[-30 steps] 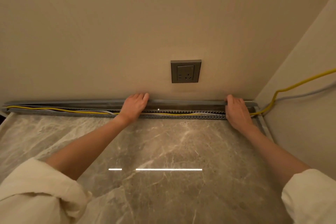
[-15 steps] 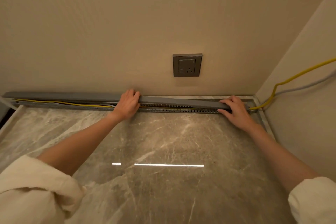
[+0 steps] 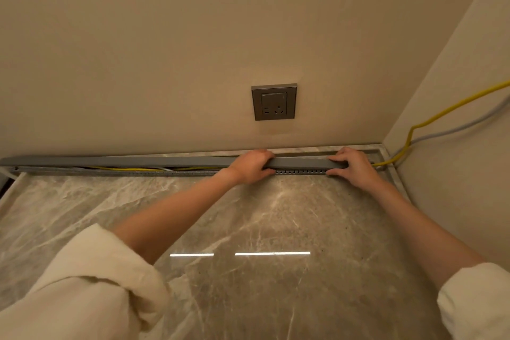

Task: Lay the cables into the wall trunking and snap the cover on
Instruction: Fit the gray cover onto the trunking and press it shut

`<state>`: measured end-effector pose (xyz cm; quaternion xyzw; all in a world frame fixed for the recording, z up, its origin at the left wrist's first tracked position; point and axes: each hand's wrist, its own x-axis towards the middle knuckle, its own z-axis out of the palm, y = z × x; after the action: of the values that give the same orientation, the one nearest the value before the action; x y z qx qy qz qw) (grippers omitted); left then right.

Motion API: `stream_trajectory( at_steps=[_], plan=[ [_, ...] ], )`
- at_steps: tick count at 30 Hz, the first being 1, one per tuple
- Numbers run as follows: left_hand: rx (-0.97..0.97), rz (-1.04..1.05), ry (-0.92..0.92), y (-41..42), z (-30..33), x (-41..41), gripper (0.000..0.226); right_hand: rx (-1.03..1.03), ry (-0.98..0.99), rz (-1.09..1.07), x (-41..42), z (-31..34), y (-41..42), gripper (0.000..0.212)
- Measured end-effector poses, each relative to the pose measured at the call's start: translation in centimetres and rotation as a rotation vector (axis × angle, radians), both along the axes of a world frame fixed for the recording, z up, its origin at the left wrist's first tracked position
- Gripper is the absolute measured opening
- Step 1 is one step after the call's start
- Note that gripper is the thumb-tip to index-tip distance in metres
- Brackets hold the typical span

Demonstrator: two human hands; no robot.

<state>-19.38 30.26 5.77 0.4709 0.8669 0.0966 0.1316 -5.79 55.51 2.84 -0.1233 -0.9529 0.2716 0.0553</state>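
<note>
Grey cover [image 3: 116, 160], yellow cable [image 3: 447, 110], seemingly veined grey-brown marble countertop [image 3: 248, 223]

place: home interior | cues: marble counter [image 3: 276, 223], wall socket [image 3: 274, 102], painted corner walls [image 3: 165, 50]

I count my two hands, left [image 3: 249, 167] and right [image 3: 354, 165], one grey cover [image 3: 116, 160], one slotted trunking [image 3: 300, 172], one wall socket [image 3: 274, 102], and seemingly two cables, yellow [image 3: 441, 114] and grey [image 3: 455, 128].

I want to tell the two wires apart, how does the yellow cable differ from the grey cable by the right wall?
The yellow cable is bright and runs higher up the side wall; the grey cable is dull and runs below it. The yellow one kinks sharply downward near the corner, the grey one curves gently. Both head down toward the trunking.
</note>
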Motion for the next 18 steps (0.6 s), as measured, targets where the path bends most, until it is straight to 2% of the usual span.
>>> stream_trajectory(
  at_steps=[5,9,12,15,18],
  plan=[
    [0.005,-0.031,-0.031,4.8,-0.2,1.9,0.032,0.166,-0.042,-0.073,0.6,0.4,-0.2,0.047],
    [0.055,0.018,-0.056,6.8,-0.5,3.1,0.032,0.173,0.092,-0.225,2.7,0.2,-1.5,0.054],
    [0.070,0.051,-0.052,7.0,-0.8,3.3,0.028,0.016,0.340,-0.411,4.6,-0.1,-3.0,0.053],
    [0.079,0.036,-0.044,6.8,-0.4,3.0,0.026,-0.195,0.575,-0.653,6.1,-0.2,-4.7,0.036],
    [0.090,0.022,-0.033,6.5,0.9,2.7,0.026,-0.492,0.667,-0.859,6.6,-0.3,-6.0,0.015]
  ],
)
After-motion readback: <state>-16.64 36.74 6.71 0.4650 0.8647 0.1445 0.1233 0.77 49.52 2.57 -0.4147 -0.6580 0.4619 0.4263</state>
